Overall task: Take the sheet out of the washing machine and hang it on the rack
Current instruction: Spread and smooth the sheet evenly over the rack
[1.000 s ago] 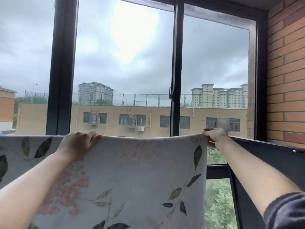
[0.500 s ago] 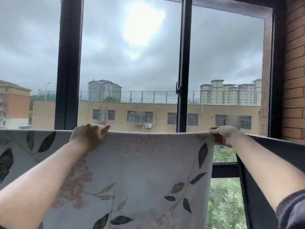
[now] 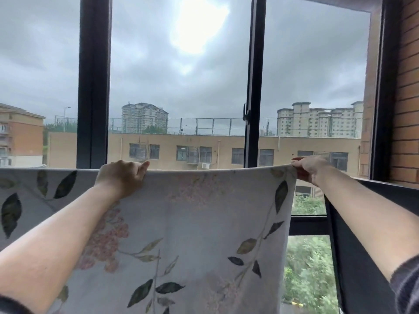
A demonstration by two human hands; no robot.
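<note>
A pale sheet (image 3: 199, 223) printed with dark leaves and pink blossoms hangs in front of me, its top fold running level across the view. My left hand (image 3: 122, 176) grips that top edge left of centre, fingers curled over the fold. My right hand (image 3: 309, 168) pinches the sheet's upper right corner. The sheet stretches taut between both hands and carries on past the left edge of the view. The rack's bar is hidden under the fold. No washing machine is in view.
Behind the sheet stands a tall window with black frames (image 3: 255, 87) and a handle (image 3: 246, 114). A brick wall (image 3: 405, 87) closes the right side, with a dark ledge (image 3: 390, 189) below it. Buildings and trees lie outside.
The view has shifted, so the window frames sit further right and the sheet's top edge a little higher. Both hands keep their grip; the edge between them looks straighter.
</note>
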